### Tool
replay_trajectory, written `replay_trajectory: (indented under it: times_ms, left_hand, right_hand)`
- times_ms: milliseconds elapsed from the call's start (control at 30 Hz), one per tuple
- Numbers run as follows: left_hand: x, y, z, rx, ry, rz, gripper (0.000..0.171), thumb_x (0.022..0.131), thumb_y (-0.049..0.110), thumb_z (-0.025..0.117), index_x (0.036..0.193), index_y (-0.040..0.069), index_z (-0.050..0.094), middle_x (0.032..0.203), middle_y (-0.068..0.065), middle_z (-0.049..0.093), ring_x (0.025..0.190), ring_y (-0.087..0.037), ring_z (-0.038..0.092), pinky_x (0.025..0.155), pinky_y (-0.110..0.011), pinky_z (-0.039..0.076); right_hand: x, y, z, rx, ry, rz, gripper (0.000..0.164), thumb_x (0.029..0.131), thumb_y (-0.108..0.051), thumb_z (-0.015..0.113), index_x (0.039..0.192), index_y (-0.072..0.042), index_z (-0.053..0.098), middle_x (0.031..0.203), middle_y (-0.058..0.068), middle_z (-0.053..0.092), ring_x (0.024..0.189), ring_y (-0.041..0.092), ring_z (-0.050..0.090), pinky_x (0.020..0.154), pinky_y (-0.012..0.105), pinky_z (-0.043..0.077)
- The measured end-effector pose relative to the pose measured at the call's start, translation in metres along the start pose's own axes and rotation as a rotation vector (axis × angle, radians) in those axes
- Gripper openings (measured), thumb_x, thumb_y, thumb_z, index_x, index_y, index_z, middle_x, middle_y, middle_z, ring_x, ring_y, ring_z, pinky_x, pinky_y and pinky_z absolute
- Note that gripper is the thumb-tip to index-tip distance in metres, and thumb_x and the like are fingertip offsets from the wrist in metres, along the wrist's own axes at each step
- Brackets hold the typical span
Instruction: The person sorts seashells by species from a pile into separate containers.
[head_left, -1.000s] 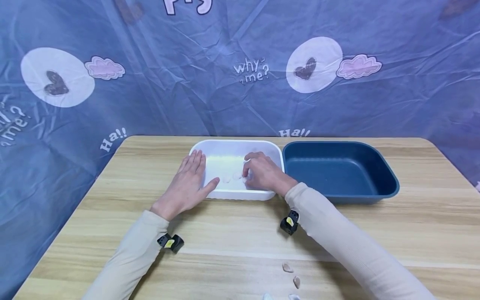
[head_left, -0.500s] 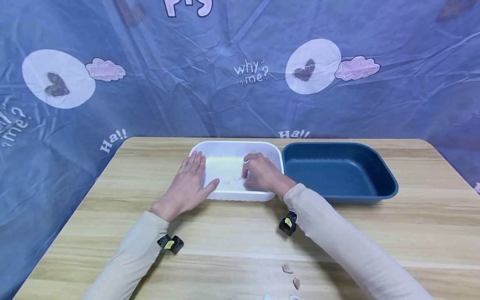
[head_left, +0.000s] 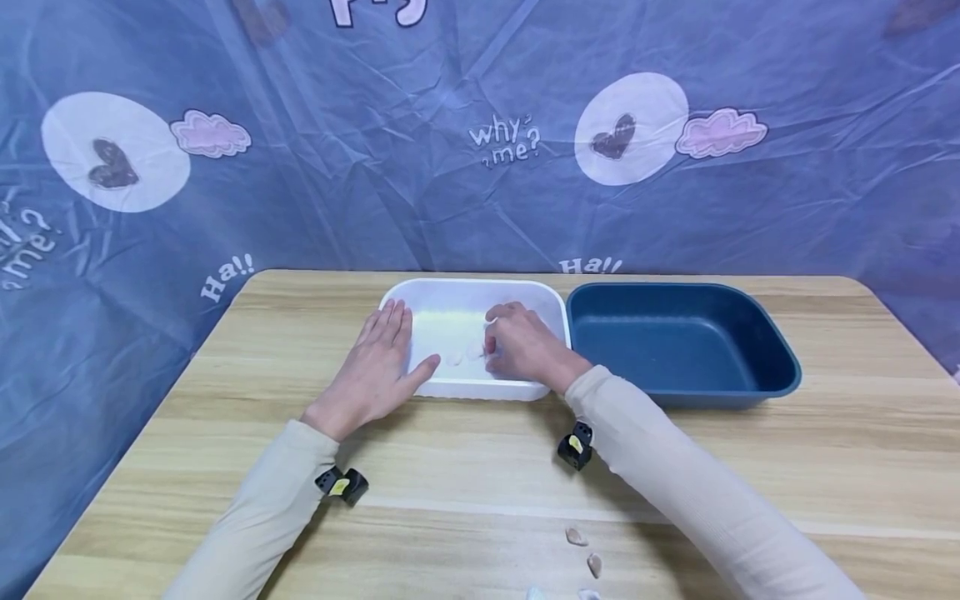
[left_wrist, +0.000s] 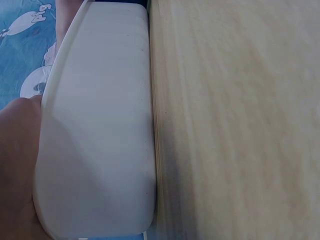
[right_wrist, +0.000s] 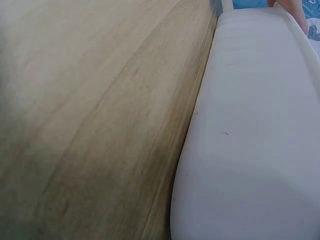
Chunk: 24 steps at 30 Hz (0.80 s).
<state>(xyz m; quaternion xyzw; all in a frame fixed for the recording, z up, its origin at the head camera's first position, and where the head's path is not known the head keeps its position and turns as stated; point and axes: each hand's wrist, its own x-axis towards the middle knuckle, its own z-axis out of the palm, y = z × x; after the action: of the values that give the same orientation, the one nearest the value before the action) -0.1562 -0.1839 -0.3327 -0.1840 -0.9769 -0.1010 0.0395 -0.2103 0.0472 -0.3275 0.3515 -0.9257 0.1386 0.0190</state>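
In the head view, my left hand (head_left: 372,364) lies flat over the left rim of the white bin (head_left: 480,388), fingers straight and thumb spread along the front rim. My right hand (head_left: 527,346) reaches inside the bin's right part, fingers bent down and thumb brought in to meet them. It pinches a small pale seashell, mostly hidden by the fingertips. Left of these fingertips, pale shells (head_left: 454,358) lie on the bin floor. The left wrist view shows the bin's outer front wall (left_wrist: 100,115) with part of the left hand at the edge; the right wrist view shows mostly the same wall (right_wrist: 255,110).
A dark blue bin (head_left: 675,342) stands right against the white one. Near the table's front lie brownish shells (head_left: 575,537) and paler pieces (head_left: 588,594), cut off by the frame edge. Behind the wooden table (head_left: 450,467) hangs a blue printed cloth (head_left: 420,167).
The right hand's thumb and fingers have drawn slightly closer together inside the white bin. The left hand stays in place on the rim.
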Motion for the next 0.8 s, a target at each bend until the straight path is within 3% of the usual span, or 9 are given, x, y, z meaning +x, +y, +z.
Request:
replay_trajectory:
  times_ms: [300,433,567,700,800]
  left_hand:
    - [0.001,0.001,-0.002,-0.006,-0.011,-0.005,0.082,0.099,0.051,0.036,0.146,-0.015,0.019,0.155,-0.029,0.012,0.146,-0.037,0.005,0.119,-0.046,0.003]
    - [0.000,0.002,0.002,-0.002,-0.032,-0.007,0.083,0.100,0.052,0.035,0.147,-0.014,0.018,0.155,-0.029,0.010,0.146,-0.037,0.003,0.119,-0.046,0.002]
    - [0.003,0.000,0.002,0.004,-0.032,-0.004,0.084,0.100,0.054,0.033,0.147,-0.014,0.017,0.156,-0.028,0.009,0.146,-0.036,0.002,0.119,-0.045,0.001]
    - [0.008,-0.002,-0.002,0.006,-0.042,-0.009,0.085,0.100,0.054,0.031,0.147,-0.014,0.015,0.156,-0.028,0.007,0.146,-0.036,0.000,0.119,-0.045,0.000]
    - [0.008,-0.001,-0.001,-0.001,-0.064,-0.009,0.085,0.100,0.054,0.031,0.147,-0.014,0.014,0.156,-0.028,0.006,0.146,-0.036,-0.001,0.119,-0.045,0.000]
  right_hand:
    - [0.000,-0.001,-0.002,0.010,0.009,-0.009,0.014,0.073,-0.016,0.083,0.082,-0.008,0.076,0.122,0.018,0.063,0.119,0.039,0.051,0.099,0.050,0.044]
    - [-0.012,-0.001,-0.009,0.070,0.046,0.008,0.018,0.076,-0.020,0.082,0.086,-0.007,0.075,0.125,0.017,0.061,0.121,0.038,0.049,0.102,0.049,0.041]
    - [-0.037,0.001,-0.027,0.163,0.186,-0.084,0.019,0.080,-0.021,0.080,0.089,-0.005,0.074,0.123,0.016,0.061,0.119,0.033,0.050,0.103,0.044,0.040]
    - [-0.075,-0.002,-0.042,0.206,0.333,-0.210,0.013,0.081,-0.013,0.079,0.090,-0.007,0.073,0.120,0.013,0.062,0.114,0.029,0.054,0.094,0.041,0.046]
    - [-0.110,-0.010,-0.042,0.264,0.351,-0.239,0.014,0.079,-0.010,0.078,0.092,-0.011,0.073,0.119,0.008,0.064,0.110,0.025,0.059,0.090,0.041,0.050]
